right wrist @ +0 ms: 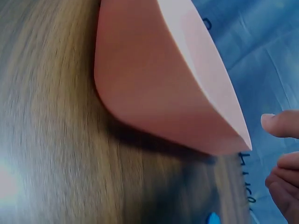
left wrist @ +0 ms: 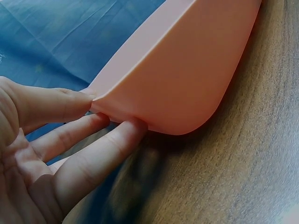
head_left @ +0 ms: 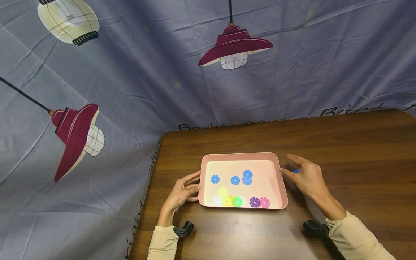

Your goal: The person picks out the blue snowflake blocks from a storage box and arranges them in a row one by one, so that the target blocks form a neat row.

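Observation:
A shallow pink tray [head_left: 240, 156] lies on the wooden table, holding several flower-shaped plastic discs. Blue discs [head_left: 215, 179] are spread across its middle, two of them overlapping. Along the near side are a yellow disc [head_left: 228, 201], a green disc [head_left: 238, 201], a purple disc [head_left: 255, 202], a pink disc [head_left: 264, 202] and pale ones. My left hand [head_left: 180, 190] grips the tray's left side, thumb at the rim and fingertips against the outer wall [left wrist: 187, 70]. Just off the right side, my right hand [head_left: 308, 178] holds nothing, thumb and fingers spread apart.
One blue disc [head_left: 297, 170] lies on the table outside the tray, partly hidden by the right hand. Bare wooden table [head_left: 367, 155] extends to the right. A grey-blue curtain [head_left: 156, 72] printed with lamps hangs behind and to the left.

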